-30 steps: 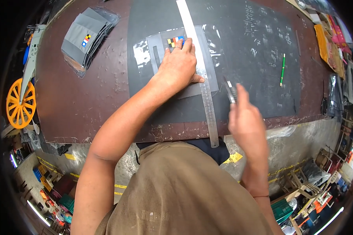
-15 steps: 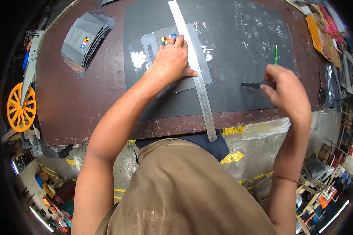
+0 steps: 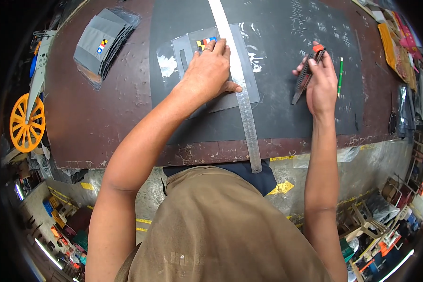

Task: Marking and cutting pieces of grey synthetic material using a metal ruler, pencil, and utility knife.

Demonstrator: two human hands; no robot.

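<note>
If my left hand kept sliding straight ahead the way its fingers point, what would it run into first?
Probably the small multicoloured patch on the grey plastic-wrapped piece: the left hand already has its fingertips at that patch. Beyond it lies only the black cutting mat.

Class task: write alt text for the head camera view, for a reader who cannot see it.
Seen from above, a person's left hand presses a grey sheet and a long steel ruler onto a black cutting mat, while the right hand holds a utility knife off to the side. A green pencil lies nearby; stacked grey sheets sit far left.
</note>
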